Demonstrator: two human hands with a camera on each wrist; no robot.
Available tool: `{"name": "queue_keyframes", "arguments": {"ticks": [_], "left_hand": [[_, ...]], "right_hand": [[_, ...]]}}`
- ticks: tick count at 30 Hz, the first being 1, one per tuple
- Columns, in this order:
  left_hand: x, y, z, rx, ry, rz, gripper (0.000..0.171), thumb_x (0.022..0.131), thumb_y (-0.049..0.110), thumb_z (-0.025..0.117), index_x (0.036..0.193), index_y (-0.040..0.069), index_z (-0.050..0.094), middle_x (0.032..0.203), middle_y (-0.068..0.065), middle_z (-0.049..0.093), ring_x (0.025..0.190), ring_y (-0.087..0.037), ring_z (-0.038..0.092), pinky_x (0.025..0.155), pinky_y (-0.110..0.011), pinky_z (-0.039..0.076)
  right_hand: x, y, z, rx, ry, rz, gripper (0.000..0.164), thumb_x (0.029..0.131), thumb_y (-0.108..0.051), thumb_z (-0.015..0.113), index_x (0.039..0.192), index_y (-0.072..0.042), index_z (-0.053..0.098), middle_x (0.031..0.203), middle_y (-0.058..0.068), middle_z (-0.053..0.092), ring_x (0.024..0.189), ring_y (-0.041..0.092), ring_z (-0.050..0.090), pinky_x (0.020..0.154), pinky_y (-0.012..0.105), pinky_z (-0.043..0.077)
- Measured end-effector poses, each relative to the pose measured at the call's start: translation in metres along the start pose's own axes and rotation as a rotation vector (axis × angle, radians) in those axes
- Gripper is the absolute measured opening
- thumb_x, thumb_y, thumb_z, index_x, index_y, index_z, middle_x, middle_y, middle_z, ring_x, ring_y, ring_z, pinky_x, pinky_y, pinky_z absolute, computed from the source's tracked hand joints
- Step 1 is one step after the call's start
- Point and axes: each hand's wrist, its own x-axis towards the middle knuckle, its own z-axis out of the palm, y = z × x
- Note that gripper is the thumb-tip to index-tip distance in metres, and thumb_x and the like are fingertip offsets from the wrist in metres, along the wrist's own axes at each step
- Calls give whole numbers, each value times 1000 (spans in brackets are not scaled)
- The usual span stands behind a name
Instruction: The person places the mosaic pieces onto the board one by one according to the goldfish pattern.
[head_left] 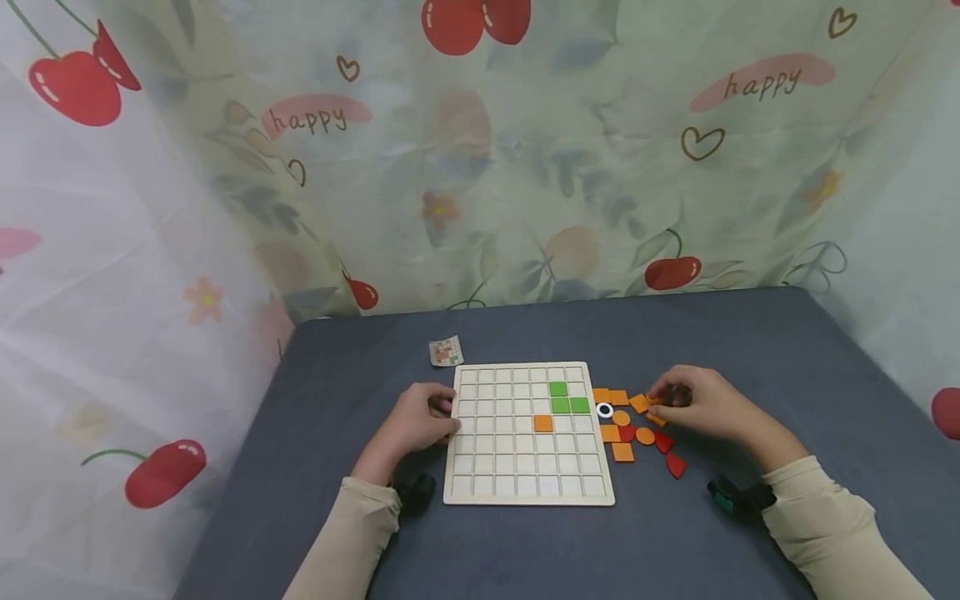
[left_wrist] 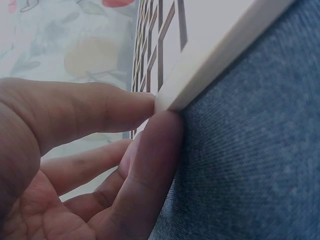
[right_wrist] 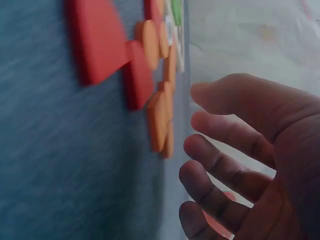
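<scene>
From the head view, a dark grey-blue table (head_left: 517, 550) stands before a cloth backdrop (head_left: 510, 175) printed with cherries, hearts and the word "happy". A pale gridded board (head_left: 495, 462) lies flat at the middle of the table. At its left edge, a person's left hand (head_left: 415, 421) pinches the rim. Toward the board's far right sit three green squares (head_left: 559, 405), with one orange square (head_left: 543, 423) nearer and to their left. Just beyond the right edge are loose orange pieces (head_left: 622, 452), red pieces (head_left: 676, 465) and a round black-and-white piece (head_left: 604, 410). The right hand (head_left: 701, 402) is bent over the far right of these pieces. A small patterned card (head_left: 446, 351) lies beyond the board's far left corner. In the left wrist view, the left fingertips are clamped on the board's edge. In the right wrist view, the right hand's fingers are curved and apart, gripping nothing, beside the orange pieces.
</scene>
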Motion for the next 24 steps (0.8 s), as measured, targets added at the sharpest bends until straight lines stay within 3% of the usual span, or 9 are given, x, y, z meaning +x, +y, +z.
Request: {"name": "queue_keyframes", "arguments": {"ticks": [8,24], "left_hand": [[-1,-1,-1,-5,0,-4,51,90,2,79,139,-3,64,112,-17,66,80,-19,71,64,-34,66],[1,-3,1,-9,2,-1,50,90,1,79,138,-2,65,112,-17,65,81,-19,70,64,-34,66]], "right_hand": [[-9,12,6,-3,-6,14,22,87,-28,89,101,-16,78,93,-3,69,74,6,53,64,22,50],[-7,8,9,-11,-12,46,15,90,-22,85,99,-14,77,88,-3,65,70,9,53,60,23,48]]}}
